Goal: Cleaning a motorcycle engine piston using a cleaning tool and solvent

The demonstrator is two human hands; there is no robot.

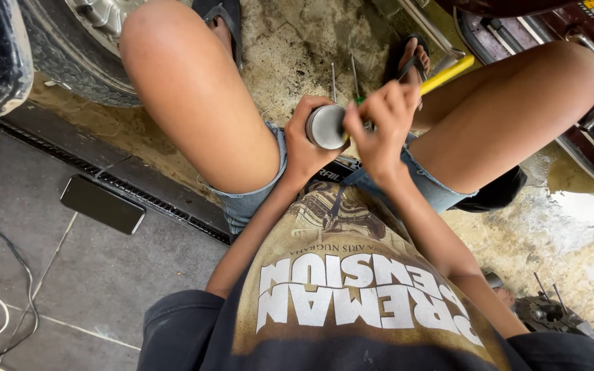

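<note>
Head view: the person squats on sandals over a sandy, stained floor; the left hand (305, 141) is wrapped closed round a short grey metal cylinder (326, 126), held level between the knees with its flat end turned toward the camera, likely so the face can be worked on; the right hand (381, 124) is clenched on a screwdriver (448, 73) with a yellow and green handle, its handle slanting up and away to the right, its tip hidden behind the fingers against the cylinder; a dark phone (102, 204) lies flat on the grey slab at left, just beside a floor drain grate (115, 180); a vehicle tyre (70, 62) stands upper left; a small metal part with 2 studs (548, 312) sits lower right.
</note>
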